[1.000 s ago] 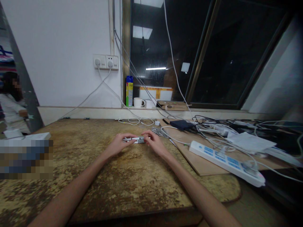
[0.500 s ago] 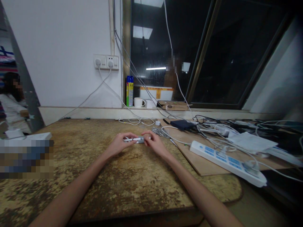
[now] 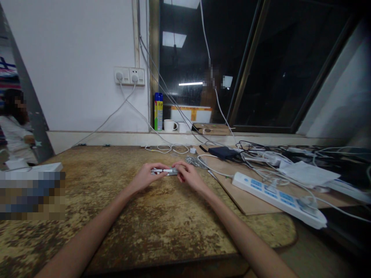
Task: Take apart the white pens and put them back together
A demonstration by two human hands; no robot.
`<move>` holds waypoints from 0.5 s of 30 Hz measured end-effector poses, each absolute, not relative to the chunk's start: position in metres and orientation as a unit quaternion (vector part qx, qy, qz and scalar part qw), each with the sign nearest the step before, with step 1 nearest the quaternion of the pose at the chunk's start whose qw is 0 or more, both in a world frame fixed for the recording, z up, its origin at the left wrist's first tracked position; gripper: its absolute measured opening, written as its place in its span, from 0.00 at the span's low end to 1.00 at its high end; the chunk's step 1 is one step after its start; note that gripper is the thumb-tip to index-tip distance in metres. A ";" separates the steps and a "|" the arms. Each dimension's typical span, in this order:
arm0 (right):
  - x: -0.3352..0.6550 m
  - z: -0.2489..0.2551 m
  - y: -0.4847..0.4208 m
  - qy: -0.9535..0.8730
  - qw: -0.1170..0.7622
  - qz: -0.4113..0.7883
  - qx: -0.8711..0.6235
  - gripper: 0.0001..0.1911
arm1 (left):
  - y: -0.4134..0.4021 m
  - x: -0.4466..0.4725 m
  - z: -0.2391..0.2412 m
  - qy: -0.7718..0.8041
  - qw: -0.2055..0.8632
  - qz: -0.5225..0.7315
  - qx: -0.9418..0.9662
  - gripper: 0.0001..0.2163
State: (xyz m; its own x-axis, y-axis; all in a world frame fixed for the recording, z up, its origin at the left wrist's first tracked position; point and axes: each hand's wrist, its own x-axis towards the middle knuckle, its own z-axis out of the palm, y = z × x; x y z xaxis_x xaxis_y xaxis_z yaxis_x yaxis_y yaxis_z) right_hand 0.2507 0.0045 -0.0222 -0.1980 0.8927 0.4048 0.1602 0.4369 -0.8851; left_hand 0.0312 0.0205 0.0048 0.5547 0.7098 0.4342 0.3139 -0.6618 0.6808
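Observation:
In the middle of the worn wooden table [image 3: 121, 220] my hands meet over a small bundle of slim white and grey pens [image 3: 164, 170], lying crosswise. My left hand [image 3: 144, 175] is closed round the left end, thumb in front and fingers behind. From the other side my right hand [image 3: 188, 174] pinches the grey right end with thumb and curled fingers. How many pens there are is hard to tell, since both ends are partly covered by fingers. Just behind my right hand lies a crumpled clear plastic bag [image 3: 195, 161].
To the right, a white power strip [image 3: 278, 199] lies on a brown board [image 3: 240, 199] with tangled cables, a black box [image 3: 223, 152] and white paper [image 3: 310, 173]. A spray can [image 3: 158, 112] and a mug [image 3: 169, 125] stand on the windowsill. A person [image 3: 16, 125] is at far left.
My right hand's fingers have lowered and closed further over the right end of the pens. My left hand stays almost where it was.

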 end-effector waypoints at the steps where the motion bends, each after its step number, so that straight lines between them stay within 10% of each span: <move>1: 0.251 -0.022 0.004 -0.684 0.507 0.361 -0.381 0.14 | 0.021 0.031 0.005 0.307 0.276 0.359 0.837 0.14; 15: 0.251 -0.019 0.002 -0.690 0.521 0.345 -0.364 0.11 | 0.023 0.031 0.003 0.308 0.283 0.363 0.833 0.14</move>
State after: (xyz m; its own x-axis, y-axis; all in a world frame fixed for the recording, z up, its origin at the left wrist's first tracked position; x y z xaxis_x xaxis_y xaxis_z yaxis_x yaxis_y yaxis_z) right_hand 0.2507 0.0018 -0.0193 -0.1917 0.8629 0.4676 0.1433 0.4959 -0.8565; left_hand 0.0306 0.0228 0.0031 0.5461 0.7185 0.4307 0.3080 -0.6503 0.6944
